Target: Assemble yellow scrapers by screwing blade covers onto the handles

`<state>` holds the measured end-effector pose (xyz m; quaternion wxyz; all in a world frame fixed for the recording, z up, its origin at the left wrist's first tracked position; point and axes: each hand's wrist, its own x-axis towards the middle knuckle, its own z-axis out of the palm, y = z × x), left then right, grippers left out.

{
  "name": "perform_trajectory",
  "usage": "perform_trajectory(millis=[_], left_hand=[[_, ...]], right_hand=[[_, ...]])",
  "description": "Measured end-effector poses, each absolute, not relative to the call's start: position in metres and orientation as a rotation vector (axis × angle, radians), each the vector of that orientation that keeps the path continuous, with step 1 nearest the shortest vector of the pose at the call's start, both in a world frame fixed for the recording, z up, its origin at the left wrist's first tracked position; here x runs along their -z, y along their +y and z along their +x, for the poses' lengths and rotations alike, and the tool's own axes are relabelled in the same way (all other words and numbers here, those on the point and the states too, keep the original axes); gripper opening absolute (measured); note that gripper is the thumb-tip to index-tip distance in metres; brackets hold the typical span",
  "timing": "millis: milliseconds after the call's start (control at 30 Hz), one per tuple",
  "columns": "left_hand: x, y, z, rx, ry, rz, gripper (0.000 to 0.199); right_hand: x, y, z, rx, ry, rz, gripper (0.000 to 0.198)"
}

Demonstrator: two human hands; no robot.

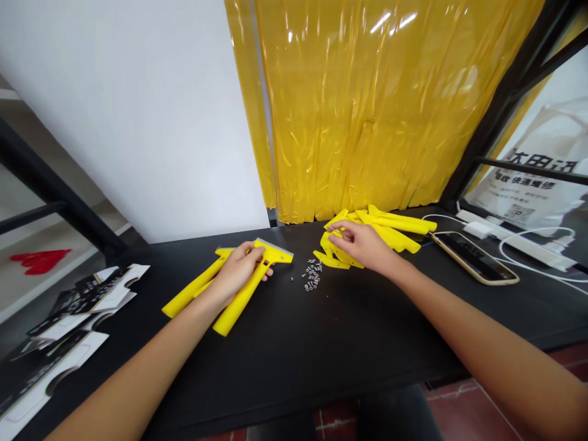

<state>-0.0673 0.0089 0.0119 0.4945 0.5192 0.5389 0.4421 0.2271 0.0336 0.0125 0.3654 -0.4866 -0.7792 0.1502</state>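
Your black table (294,373) spreads beneath both arms, with a glossy yellow curtain (376,110) behind it and a plain white panel (138,110) beside that curtain. A white printed bag (537,165) stands at the far right, beyond a black rail; black-and-white cartons (82,355) lie overlapped along the left edge. Near the curtain, toward the right, sits a loose pile of yellow pieces (390,236), some with long handles. A white power strip (514,239) with cables lies near the bag, and a phone (475,257) in a pale case lies just in front of it. Your right hand (362,245) is at the near side of the pile, fingers curled and tips close to the thumb; you cannot tell from here whether they pinch anything. Your left hand (239,269) is closed around the head of a yellow scraper (243,297), its handle slanting back toward you, while more yellow scrapers (193,291) lie just left of that wrist. Between your hands, small metal screws and rings (312,275) are scattered on the tabletop.
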Motion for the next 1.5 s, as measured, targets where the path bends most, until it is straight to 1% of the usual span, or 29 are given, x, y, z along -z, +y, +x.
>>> perform_trajectory(millis=[100, 300, 533, 600, 700, 733, 833, 933, 1033, 1200, 1500], left_hand=[[-0.003, 0.011, -0.065, -1.191, 1.35, 1.195, 0.024], [-0.005, 0.005, -0.068, -1.177, 1.529, 1.478, 0.03], [-0.018, 0.0, -0.066, -1.202, 1.435, 1.531, 0.037], [-0.018, 0.002, -0.066, -1.195, 1.404, 1.438, 0.036], [-0.017, 0.005, -0.069, -1.178, 1.318, 1.313, 0.027], [-0.018, 0.005, -0.069, -1.158, 1.284, 1.299, 0.029], [-0.023, 0.005, -0.069, -1.105, 1.192, 1.302, 0.046], [-0.029, 0.004, -0.068, -1.101, 1.152, 1.303, 0.051], [-0.03, 0.003, -0.068, -1.084, 1.132, 1.298, 0.046], [-0.028, 0.003, -0.069, -0.984, 1.06, 1.32, 0.022], [-0.025, 0.006, -0.07, -0.982, 1.092, 1.308, 0.019]], right_hand=[[-0.005, 0.025, 0.209, -0.484, -2.095, -1.217, 0.023], [0.004, 0.027, 0.206, -0.411, -2.257, -1.258, 0.019], [0.002, 0.032, 0.217, -0.415, -2.406, -1.194, 0.021], [0.004, 0.033, 0.216, -0.449, -2.403, -1.216, 0.018], [0.006, 0.033, 0.214, -0.443, -2.41, -1.209, 0.013], [0.007, 0.033, 0.214, -0.429, -2.416, -1.192, 0.011], [0.008, 0.034, 0.214, -0.392, -2.436, -1.151, 0.008], [0.008, 0.034, 0.214, -0.345, -2.457, -1.14, 0.008], [0.009, 0.034, 0.215, -0.347, -2.478, -1.134, 0.009], [0.009, 0.033, 0.216, -0.354, -2.508, -1.104, 0.013], [0.007, 0.032, 0.221, -0.348, -2.535, -1.039, 0.015]])
